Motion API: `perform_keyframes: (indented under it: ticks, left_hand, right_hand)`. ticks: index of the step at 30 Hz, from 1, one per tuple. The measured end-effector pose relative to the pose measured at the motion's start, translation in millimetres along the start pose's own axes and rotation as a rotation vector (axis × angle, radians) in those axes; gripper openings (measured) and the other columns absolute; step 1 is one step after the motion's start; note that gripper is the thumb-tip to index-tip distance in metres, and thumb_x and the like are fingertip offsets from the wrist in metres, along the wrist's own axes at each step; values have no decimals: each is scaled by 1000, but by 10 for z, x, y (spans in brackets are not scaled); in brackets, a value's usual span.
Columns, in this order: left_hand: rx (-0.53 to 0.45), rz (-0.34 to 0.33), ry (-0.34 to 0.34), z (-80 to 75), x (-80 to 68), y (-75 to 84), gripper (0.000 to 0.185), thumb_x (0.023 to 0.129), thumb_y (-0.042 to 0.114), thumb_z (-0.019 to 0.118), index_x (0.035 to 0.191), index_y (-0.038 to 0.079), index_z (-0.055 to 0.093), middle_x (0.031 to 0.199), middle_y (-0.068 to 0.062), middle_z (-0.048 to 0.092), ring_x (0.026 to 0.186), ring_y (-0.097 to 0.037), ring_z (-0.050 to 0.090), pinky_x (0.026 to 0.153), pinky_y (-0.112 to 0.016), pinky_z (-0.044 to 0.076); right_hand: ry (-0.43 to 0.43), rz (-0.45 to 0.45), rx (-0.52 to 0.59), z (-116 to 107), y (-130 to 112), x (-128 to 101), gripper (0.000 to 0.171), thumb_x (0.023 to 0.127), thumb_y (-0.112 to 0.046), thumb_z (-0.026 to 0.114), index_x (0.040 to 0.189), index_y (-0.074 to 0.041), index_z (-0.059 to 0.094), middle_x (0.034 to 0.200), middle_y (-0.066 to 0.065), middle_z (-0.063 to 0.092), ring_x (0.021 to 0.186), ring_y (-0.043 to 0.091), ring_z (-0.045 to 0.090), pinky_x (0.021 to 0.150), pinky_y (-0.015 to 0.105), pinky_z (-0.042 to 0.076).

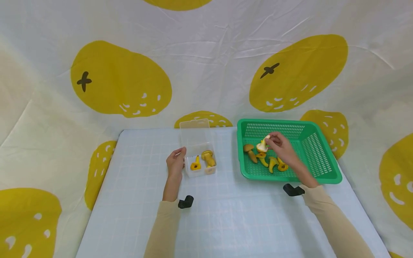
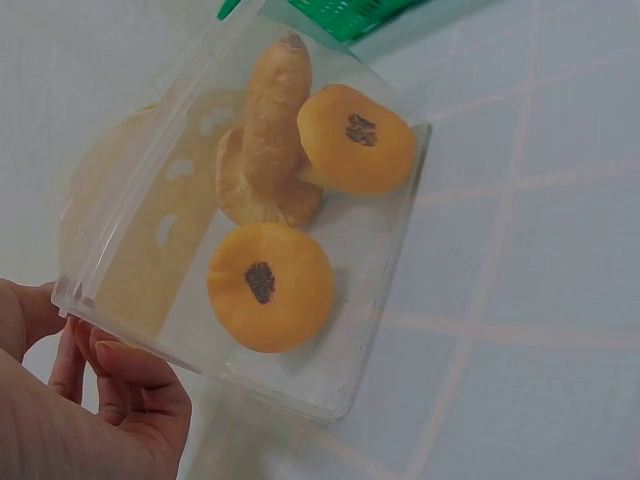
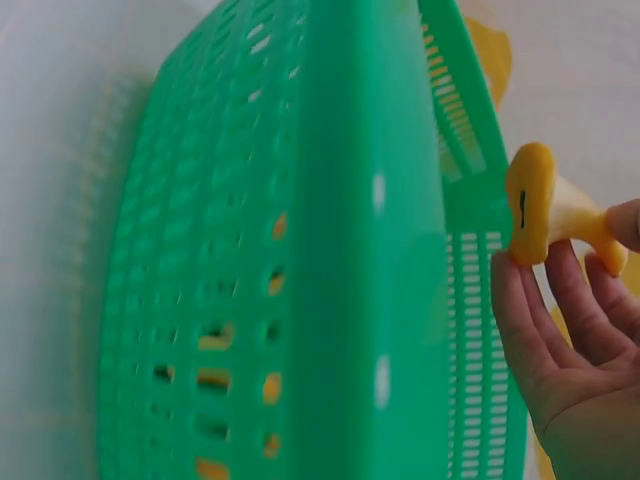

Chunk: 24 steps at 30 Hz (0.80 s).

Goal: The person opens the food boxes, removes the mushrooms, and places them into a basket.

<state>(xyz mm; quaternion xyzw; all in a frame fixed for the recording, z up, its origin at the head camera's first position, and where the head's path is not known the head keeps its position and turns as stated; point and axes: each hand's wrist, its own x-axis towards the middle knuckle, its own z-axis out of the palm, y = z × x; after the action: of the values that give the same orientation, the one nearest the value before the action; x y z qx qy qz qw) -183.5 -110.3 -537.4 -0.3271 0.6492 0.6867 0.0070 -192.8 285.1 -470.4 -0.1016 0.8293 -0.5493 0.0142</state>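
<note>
The left hand (image 1: 175, 163) steadies the clear box (image 1: 199, 157) on the bench (image 1: 135, 200), fingers (image 2: 120, 385) curled against its near wall. Three toy mushrooms (image 2: 270, 285) lie inside, smooth and rubbery, with round orange caps. The box is thin, glossy plastic with its lid hinged open, so I'd judge a firm hold is needed to stop it sliding. To the right, the right hand (image 1: 280, 145) reaches into the green basket (image 1: 322, 172), its fingers (image 3: 535, 320) pinching a pale mushroom (image 1: 262, 145) by the stem; lifting it straight up should clear the slotted wall. Four more mushrooms (image 1: 267, 161) lie on the basket's rigid, perforated floor
</note>
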Motion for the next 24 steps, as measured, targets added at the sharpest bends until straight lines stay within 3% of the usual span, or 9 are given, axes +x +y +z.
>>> perform_keyframes:
  ticks: [6, 9, 13, 16, 19, 24]
  left_hand:
    - [-9, 10, -1, 3, 0, -5, 42, 99, 44, 68, 130, 15, 66, 124, -7, 64, 99, -22, 51, 78, -25, 45]
    - [-15, 15, -8, 0, -9, -1, 43, 99, 44, 68, 130, 14, 66, 124, -7, 64, 98, -22, 51, 77, -26, 45]
    - [-14, 13, -9, -5, -18, 7, 44, 99, 44, 68, 131, 14, 66, 125, -7, 64, 99, -22, 51, 79, -27, 45]
    - [-13, 6, -5, -5, -17, 13, 43, 99, 44, 69, 130, 15, 66, 125, -7, 64, 99, -23, 51, 80, -28, 45]
    - [-14, -1, -1, -5, -13, 17, 42, 99, 43, 69, 130, 15, 66, 124, -7, 65, 98, -22, 51, 79, -27, 45]
    - [-14, -9, 1, -5, 0, 12, 42, 98, 43, 70, 129, 15, 67, 122, -7, 65, 96, -21, 51, 78, -28, 47]
  right_hand:
    - [20, 42, -88, -197, 145, -105, 42, 110, -21, 51, 136, 11, 45, 120, 32, 60, 99, 2, 62, 86, 25, 56]
    - [23, 79, -156, -281, 215, -155, 44, 110, -26, 50, 137, 8, 46, 123, 30, 61, 107, 15, 65, 84, 22, 55]
    - [15, 108, -256, -362, 285, -209, 45, 110, -29, 50, 137, 7, 48, 125, 31, 61, 121, 43, 59, 93, 40, 54]
    - [-4, 107, -313, -399, 324, -247, 44, 109, -26, 51, 136, 8, 49, 127, 34, 59, 124, 52, 54, 97, 59, 47]
    - [-29, 111, -355, -428, 364, -281, 42, 109, -24, 52, 136, 9, 49, 129, 35, 57, 122, 52, 53, 95, 64, 45]
    - [-42, 127, -400, -462, 419, -307, 42, 109, -24, 52, 138, 7, 51, 128, 33, 59, 119, 50, 56, 90, 60, 49]
